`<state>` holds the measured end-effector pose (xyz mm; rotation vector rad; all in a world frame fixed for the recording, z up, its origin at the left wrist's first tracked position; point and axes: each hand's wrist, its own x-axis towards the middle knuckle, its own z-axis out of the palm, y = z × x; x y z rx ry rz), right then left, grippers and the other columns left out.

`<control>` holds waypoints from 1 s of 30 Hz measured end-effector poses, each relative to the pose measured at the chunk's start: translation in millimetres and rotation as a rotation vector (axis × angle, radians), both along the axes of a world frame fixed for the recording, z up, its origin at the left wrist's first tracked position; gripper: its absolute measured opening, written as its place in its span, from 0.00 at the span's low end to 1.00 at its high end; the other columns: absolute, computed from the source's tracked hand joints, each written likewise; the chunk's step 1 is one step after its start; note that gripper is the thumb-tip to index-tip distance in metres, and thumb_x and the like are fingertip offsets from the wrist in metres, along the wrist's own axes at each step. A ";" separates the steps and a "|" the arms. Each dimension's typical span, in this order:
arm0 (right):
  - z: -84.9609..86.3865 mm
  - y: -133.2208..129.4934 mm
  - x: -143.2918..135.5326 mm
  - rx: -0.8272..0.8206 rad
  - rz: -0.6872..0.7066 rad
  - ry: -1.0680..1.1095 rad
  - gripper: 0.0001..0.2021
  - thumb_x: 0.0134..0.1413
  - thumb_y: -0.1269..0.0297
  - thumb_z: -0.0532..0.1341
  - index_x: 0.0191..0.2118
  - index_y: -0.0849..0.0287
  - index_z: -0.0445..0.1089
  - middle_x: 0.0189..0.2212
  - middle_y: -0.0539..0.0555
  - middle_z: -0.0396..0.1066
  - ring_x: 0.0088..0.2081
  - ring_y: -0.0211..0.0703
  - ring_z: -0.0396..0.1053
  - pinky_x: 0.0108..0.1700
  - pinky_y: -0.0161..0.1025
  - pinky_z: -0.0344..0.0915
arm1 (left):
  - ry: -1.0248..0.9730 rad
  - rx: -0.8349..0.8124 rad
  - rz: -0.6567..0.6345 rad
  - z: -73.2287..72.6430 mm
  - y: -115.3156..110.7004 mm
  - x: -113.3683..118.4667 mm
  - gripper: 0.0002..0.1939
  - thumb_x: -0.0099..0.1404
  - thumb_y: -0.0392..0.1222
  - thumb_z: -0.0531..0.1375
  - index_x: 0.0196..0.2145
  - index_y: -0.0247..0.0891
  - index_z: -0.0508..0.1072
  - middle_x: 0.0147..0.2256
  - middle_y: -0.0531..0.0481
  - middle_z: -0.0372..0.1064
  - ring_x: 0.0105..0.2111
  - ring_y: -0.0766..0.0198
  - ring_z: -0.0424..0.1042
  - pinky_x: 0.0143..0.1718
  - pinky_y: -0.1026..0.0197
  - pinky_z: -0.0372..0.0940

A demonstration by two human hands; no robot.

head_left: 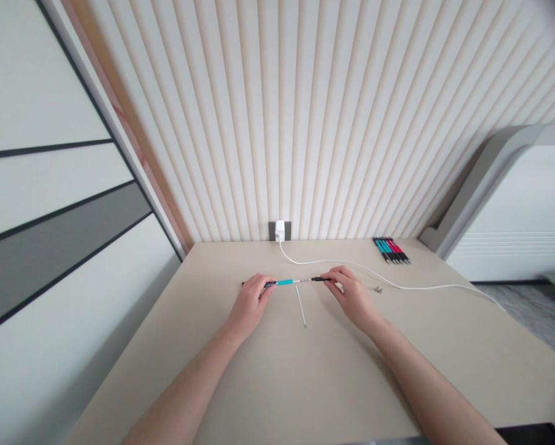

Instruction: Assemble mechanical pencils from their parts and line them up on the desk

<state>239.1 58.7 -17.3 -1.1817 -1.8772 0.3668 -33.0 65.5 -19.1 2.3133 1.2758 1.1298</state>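
My left hand [254,299] is closed around a teal and black pen barrel [284,282], held level above the table. A thin white refill [300,280] shows between the barrel and a black pen part [318,279]. Pinched by the fingers of my right hand [350,293], that black part lines up with the barrel. Below them a loose white refill [301,307] lies on the table. To the right of my right hand sit a few tiny metallic pieces [378,290], too small to name.
Several teal and red pens [391,251] lie side by side at the back right of the table [277,383]. A white charger [280,231] is plugged into the wall, and its white cable [411,288] runs behind my hands to the right edge.
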 end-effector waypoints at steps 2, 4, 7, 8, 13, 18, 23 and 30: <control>0.5 -0.3 0.0 0.003 0.006 0.001 0.10 0.62 0.62 0.54 0.42 0.54 0.72 0.38 0.56 0.68 0.40 0.46 0.68 0.43 0.43 0.67 | 0.002 0.006 -0.005 -0.2 0.0 0.4 0.06 0.69 0.40 0.53 0.41 0.40 0.69 0.37 0.49 0.71 0.40 0.60 0.71 0.43 0.58 0.64; 1.1 -0.8 -0.4 0.004 0.019 0.005 0.09 0.62 0.63 0.55 0.42 0.54 0.72 0.38 0.56 0.68 0.40 0.46 0.68 0.43 0.43 0.67 | 0.004 0.010 -0.008 -0.9 0.2 0.7 0.06 0.69 0.40 0.53 0.41 0.40 0.69 0.37 0.49 0.71 0.40 0.60 0.71 0.43 0.58 0.64; 1.7 -2.0 -2.0 0.000 0.049 0.011 0.09 0.62 0.64 0.55 0.42 0.54 0.72 0.38 0.56 0.68 0.40 0.45 0.68 0.43 0.42 0.67 | 0.010 0.001 -0.018 -2.4 0.7 0.7 0.06 0.69 0.40 0.53 0.41 0.40 0.69 0.37 0.49 0.71 0.40 0.60 0.71 0.44 0.58 0.64; 1.8 -2.6 -2.9 -0.001 0.058 0.013 0.09 0.62 0.64 0.55 0.42 0.54 0.72 0.38 0.56 0.68 0.40 0.45 0.68 0.43 0.42 0.67 | 0.012 -0.003 -0.024 -2.8 0.7 0.7 0.06 0.69 0.40 0.53 0.41 0.40 0.69 0.38 0.49 0.71 0.40 0.60 0.71 0.44 0.58 0.64; 1.8 -7.1 -9.8 -0.011 0.120 0.018 0.10 0.62 0.64 0.54 0.43 0.53 0.72 0.39 0.56 0.67 0.41 0.45 0.68 0.44 0.42 0.67 | 0.018 -0.015 -0.075 -2.4 -1.6 2.1 0.06 0.68 0.39 0.55 0.42 0.40 0.70 0.39 0.48 0.71 0.41 0.60 0.71 0.44 0.58 0.65; 3.6 -12.0 -15.4 -0.023 0.188 0.015 0.10 0.63 0.64 0.54 0.45 0.54 0.72 0.39 0.56 0.67 0.40 0.43 0.68 0.43 0.41 0.68 | -0.008 -0.047 -0.135 0.3 -7.2 6.3 0.06 0.67 0.40 0.57 0.41 0.40 0.70 0.38 0.48 0.72 0.39 0.61 0.72 0.43 0.58 0.66; 6.6 -14.7 -16.2 -0.072 0.202 0.034 0.12 0.63 0.62 0.54 0.45 0.54 0.72 0.39 0.57 0.68 0.39 0.44 0.68 0.40 0.41 0.68 | -0.111 -0.044 -0.071 3.2 -10.4 8.3 0.07 0.64 0.41 0.60 0.41 0.40 0.71 0.38 0.48 0.74 0.38 0.61 0.74 0.41 0.59 0.69; 3.1 -15.8 -17.1 -0.150 0.157 0.062 0.13 0.65 0.60 0.51 0.43 0.55 0.72 0.30 0.53 0.71 0.32 0.41 0.68 0.37 0.39 0.65 | -0.127 -0.024 -0.062 3.0 -11.5 10.0 0.08 0.63 0.41 0.61 0.41 0.40 0.71 0.38 0.48 0.74 0.38 0.61 0.74 0.41 0.59 0.70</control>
